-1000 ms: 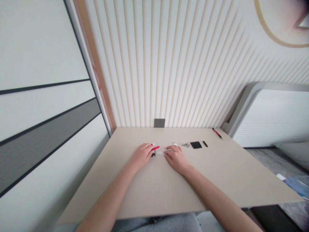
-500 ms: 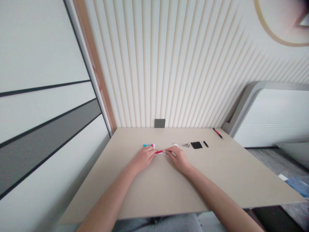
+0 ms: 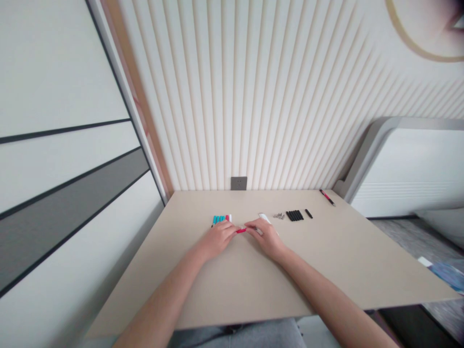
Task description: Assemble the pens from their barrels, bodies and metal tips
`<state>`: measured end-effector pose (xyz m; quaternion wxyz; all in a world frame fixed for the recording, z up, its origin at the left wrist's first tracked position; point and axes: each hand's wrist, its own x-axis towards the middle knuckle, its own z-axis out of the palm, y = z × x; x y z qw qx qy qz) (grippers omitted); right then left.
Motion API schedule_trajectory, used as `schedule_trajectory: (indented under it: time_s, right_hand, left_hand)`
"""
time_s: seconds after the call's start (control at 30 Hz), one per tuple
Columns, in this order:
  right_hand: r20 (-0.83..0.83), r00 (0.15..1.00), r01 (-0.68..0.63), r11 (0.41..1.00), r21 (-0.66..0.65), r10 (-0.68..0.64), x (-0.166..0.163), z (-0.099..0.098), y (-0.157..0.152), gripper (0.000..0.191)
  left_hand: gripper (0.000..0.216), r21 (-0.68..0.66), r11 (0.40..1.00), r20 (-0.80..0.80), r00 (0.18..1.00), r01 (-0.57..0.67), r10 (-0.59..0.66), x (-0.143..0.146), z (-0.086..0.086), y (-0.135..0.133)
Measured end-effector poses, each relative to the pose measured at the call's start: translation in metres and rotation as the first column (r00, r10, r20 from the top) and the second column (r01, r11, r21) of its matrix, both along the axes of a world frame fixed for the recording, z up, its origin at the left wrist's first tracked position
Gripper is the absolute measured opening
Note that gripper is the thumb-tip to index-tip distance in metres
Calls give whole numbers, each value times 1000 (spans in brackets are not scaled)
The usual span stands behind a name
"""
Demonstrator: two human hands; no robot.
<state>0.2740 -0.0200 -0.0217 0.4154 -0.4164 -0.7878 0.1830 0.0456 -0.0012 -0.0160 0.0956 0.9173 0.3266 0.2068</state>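
A short red pen barrel (image 3: pixel 241 230) lies crosswise between my two hands, just above the tabletop. My left hand (image 3: pixel 216 240) pinches its left end, fingers closed. At its other end the fingertips of my right hand (image 3: pixel 267 238) are pressed together on a thin pen part, mostly hidden under the fingers. Behind my left hand is a row of blue and red tubes (image 3: pixel 221 219) with a white piece beside them, partly covered by the fingers. Slim white pieces (image 3: pixel 264 217) lie just beyond my right hand.
Right of my hands are a small pile of metal bits (image 3: pixel 279 216), a row of black tubes (image 3: pixel 295 215) and a single black piece (image 3: pixel 309 213). A red and black pen (image 3: pixel 327 197) lies at the table's far right. A wall socket (image 3: pixel 239 183) sits behind the table (image 3: pixel 232 285).
My hands have come closer together, and the right fingertips now meet the barrel's right end, where a small gap showed before. More of the blue tubes shows.
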Motion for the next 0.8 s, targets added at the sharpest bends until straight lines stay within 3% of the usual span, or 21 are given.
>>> schedule_trajectory:
  time_s: [0.17, 0.57, 0.67, 0.8]
  right_hand:
    - [-5, 998, -59, 998, 15, 59, -2, 6, -3, 21]
    - [-67, 998, 18, 994, 105, -11, 2, -5, 4, 21]
    - [-43, 997, 65, 993, 94, -61, 4, -7, 6, 27]
    - [173, 973, 144, 988, 60, -152, 9, -11, 9, 24]
  left_hand:
    - [30, -38, 999, 121, 992, -29, 33, 2, -3, 1]
    - [19, -83, 994, 272, 958, -66, 86, 2, -3, 4]
    - [18, -227, 966, 414, 886, -124, 211, 4, -2, 5]
    - [25, -477, 873, 511, 774, -105, 373, 6, -2, 5]
